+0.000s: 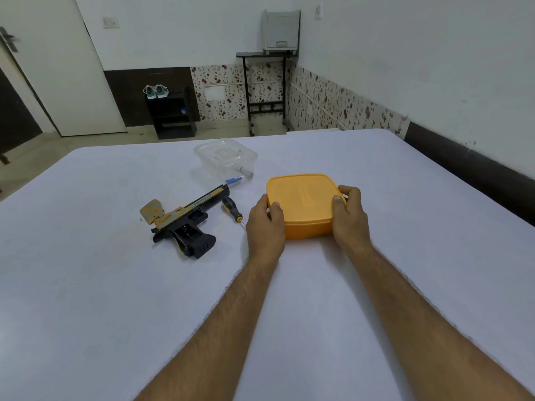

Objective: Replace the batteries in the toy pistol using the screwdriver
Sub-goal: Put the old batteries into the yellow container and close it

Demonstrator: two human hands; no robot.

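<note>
The left hand (265, 219) grasps the left edge of the orange lidded container (304, 205), thumb on the lid rim and fingers curled round the side; the right hand (350, 217) grasps the opposite edge in the same manner, thumb on top; both hands hold the container where it rests on the white tabletop (376, 285). The toy pistol (185, 224) lies on its side at the 9 o'clock position from the container, well apart from the left hand, with the grip cavity apparently open and a detached yellow panel (153, 209) touching its rear; the screwdriver (231, 208) lies between pistol and left hand, its tip near the left wrist. Two loose batteries (240, 176) lie at 11 o'clock, just in front of a clear plastic box (225, 154). Hazards, as judged: if the lid releases suddenly, the container may jerk and scatter whatever it holds, which cannot be seen; a leftward swing of the left forearm may strike the screwdriver and roll it against the pistol; the cylindrical batteries may roll on the smooth cloth if the tabletop is jolted; mixing them with any fresh cells would cause spent ones to be refitted; any small cover screw, not discernible here, could be lost on the white surface.
</note>
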